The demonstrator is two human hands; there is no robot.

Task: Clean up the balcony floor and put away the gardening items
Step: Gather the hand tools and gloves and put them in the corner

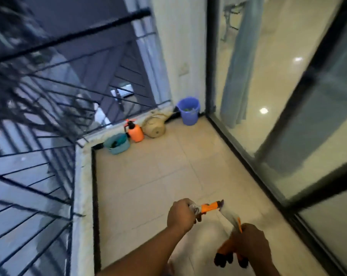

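Observation:
My left hand [180, 215] grips the cuff end of an orange and grey gardening glove [208, 207] above the tiled balcony floor [148, 176]. My right hand [250, 242] holds a second orange glove with black fingertips [226, 253], whose fingers hang down below the hand. A grey-white strip of glove cuff runs between the two hands. Both hands are low in the view, close together. Motion blur hides how the fingers lie on the gloves.
Along the far wall stand a purple bucket [188, 110], a beige watering can [154, 127], an orange spray bottle [134, 131] and a teal tub [118, 144]. A black railing [39, 116] runs on the left. A glass sliding door [288, 116] is on the right.

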